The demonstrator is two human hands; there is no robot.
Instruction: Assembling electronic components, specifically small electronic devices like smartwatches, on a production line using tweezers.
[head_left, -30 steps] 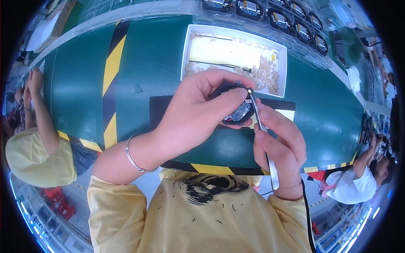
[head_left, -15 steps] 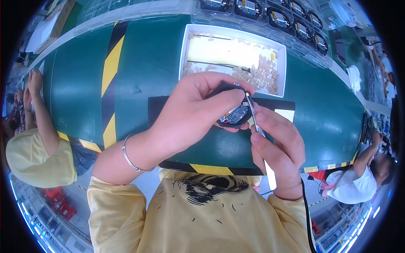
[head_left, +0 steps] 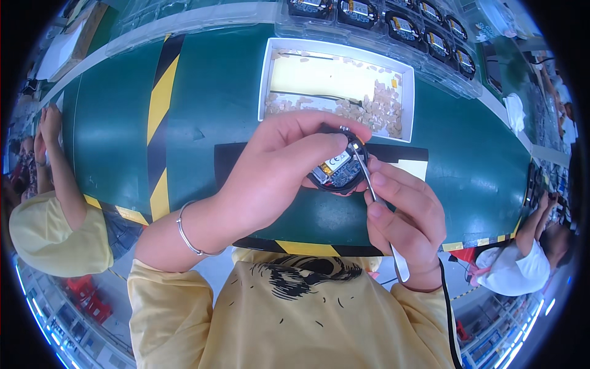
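A round black device housing [head_left: 339, 166], its inside showing a blue circuit board and a silver battery, is gripped by my left hand [head_left: 279, 161]. My left thumb lies over the housing's upper edge, and the other fingers pass behind it. Pinched in my right hand [head_left: 407, 212] is a pair of metal tweezers [head_left: 369, 178], tilted, the tips at the housing's upper right beside my left thumb. The broad end of the tweezers comes out below my right fingers. Whether the tips hold anything is too small to tell.
Beyond my hands lies a white box [head_left: 263, 86] with many small tan pieces. A black mat [head_left: 228, 161] rests under my hands. Clear trays [head_left: 369, 38] of similar devices stand at the back right. Co-workers sit left and right; yellow-black tape [head_left: 161, 104] marks the green table [head_left: 215, 80].
The housing has turned to face upward more, so its battery and board show better. My left thumb has drawn back a little, and the tweezers' tips have shifted slightly left and down.
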